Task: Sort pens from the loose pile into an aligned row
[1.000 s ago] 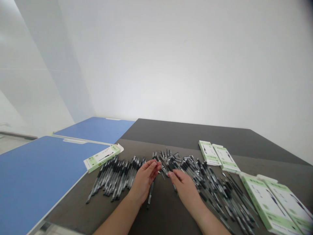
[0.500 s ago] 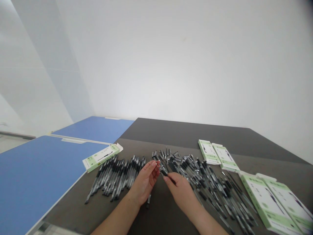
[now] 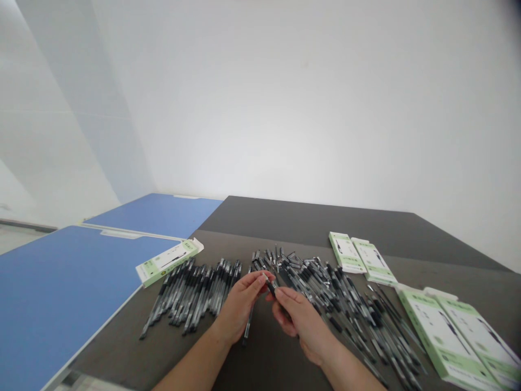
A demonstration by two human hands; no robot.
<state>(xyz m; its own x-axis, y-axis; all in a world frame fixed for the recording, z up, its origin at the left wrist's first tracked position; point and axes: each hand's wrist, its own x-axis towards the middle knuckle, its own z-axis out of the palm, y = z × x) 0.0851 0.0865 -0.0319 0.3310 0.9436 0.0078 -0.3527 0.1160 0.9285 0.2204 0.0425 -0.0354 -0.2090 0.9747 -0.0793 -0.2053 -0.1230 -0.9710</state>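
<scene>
**Two hands handling a pen above sorted and loose pens.** The left hand (image 3: 240, 307) and the right hand (image 3: 299, 319) were raised just above a dark surface (image 3: 260, 364) and met at the centre of the view. A black-and-clear pen (image 3: 271, 287) was held between them: the right hand pinched it between thumb and fingers, and the curled left fingertips (image 3: 260, 279) closed on its upper end. Neither hand was released. To the left lay a row of pens (image 3: 191, 296), set roughly side by side. To the right lay a loose heap of pens (image 3: 342, 307), crossing one another at varied angles. A single pen (image 3: 248, 324) lay beneath the left hand. Green-and-white boxes stood near the edges: one box (image 3: 169, 263) at the left, a pair of boxes (image 3: 360, 258) at the far side, and a pair of larger boxes (image 3: 456, 336) at the right. Blue tabletops (image 3: 69, 304) adjoined the surface on the left.
</scene>
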